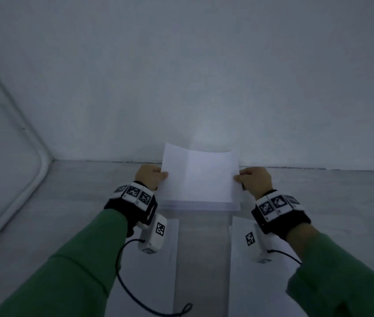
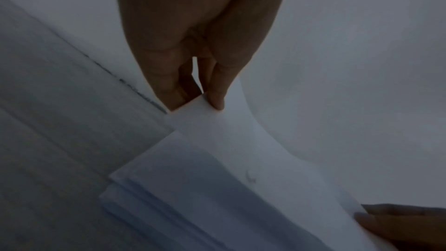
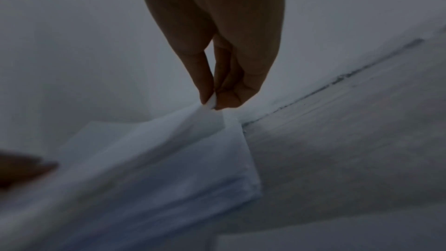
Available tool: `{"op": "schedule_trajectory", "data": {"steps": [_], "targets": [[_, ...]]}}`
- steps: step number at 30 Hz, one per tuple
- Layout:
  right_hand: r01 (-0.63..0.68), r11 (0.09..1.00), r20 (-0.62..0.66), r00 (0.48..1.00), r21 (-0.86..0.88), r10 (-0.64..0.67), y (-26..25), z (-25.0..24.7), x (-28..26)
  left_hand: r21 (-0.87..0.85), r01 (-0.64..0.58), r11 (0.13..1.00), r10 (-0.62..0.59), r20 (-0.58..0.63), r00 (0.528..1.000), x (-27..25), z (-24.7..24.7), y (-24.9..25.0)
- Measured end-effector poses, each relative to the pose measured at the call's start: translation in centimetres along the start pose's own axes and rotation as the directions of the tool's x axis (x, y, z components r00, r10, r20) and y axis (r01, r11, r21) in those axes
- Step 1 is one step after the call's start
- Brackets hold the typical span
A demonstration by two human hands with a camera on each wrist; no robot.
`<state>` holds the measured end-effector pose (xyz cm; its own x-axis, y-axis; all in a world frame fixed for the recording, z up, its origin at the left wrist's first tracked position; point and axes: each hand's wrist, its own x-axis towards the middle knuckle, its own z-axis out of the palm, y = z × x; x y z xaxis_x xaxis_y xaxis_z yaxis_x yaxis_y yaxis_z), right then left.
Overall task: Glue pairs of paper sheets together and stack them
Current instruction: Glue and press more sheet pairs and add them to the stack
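A white paper sheet (image 1: pixel 199 175) is held in the air, bowed between both hands, just above a stack of white sheets (image 1: pixel 200 205) at the far side of the table. My left hand (image 1: pixel 156 177) pinches the sheet's left edge between thumb and fingers. My right hand (image 1: pixel 245 179) pinches its right edge. In the left wrist view the left hand (image 2: pixel 205 100) pinches the sheet (image 2: pixel 241 150) over the stack (image 2: pixel 169 188). In the right wrist view the right hand (image 3: pixel 212 102) pinches a corner of the sheet (image 3: pixel 149 150) over the stack (image 3: pixel 229 178).
Two more piles of white paper lie nearer me, one on the left (image 1: pixel 149 282) and one on the right (image 1: pixel 256 289). A grey wall (image 1: pixel 181 76) rises right behind the far stack. A white pipe (image 1: pixel 21 170) runs along the left. A black cable (image 1: pixel 135 296) hangs from my left wrist.
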<state>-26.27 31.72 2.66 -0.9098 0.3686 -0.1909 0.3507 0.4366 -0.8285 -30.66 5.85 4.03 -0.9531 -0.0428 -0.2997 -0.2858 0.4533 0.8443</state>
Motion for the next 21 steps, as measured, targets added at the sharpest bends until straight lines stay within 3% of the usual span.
{"op": "schedule_trajectory", "data": {"steps": [6, 9, 14, 19, 21], "targets": [[0.009, 0.971, 0.016, 1.0, -0.239, -0.005, 0.7, 2.5, 2.3, 0.15, 0.06, 0.987, -0.056, -0.036, 0.998, 3.3, 1.0, -2.7], [0.041, 0.954, 0.054, 0.998, -0.297, -0.026, 1.3, 3.2, 2.5, 0.307, 0.027, 0.951, -0.014, -0.045, 0.999, 3.6, 1.3, -3.6], [0.079, 0.841, 0.097, 0.995, -0.535, -0.031, 1.5, 3.3, 2.8, 0.352, -0.064, 0.934, 0.08, -0.031, 0.996, 4.0, 1.6, -4.4], [0.137, 0.797, 0.178, 0.983, -0.588, -0.037, 1.0, 2.3, 1.3, 0.579, -0.086, 0.811, 0.044, 0.087, 0.995, 2.9, 1.6, -3.6], [0.185, 0.821, 0.201, 0.976, -0.539, -0.088, 0.9, 1.3, -0.5, 0.589, -0.142, 0.796, 0.105, 0.097, 0.99, 0.9, 1.9, -3.1]]}}
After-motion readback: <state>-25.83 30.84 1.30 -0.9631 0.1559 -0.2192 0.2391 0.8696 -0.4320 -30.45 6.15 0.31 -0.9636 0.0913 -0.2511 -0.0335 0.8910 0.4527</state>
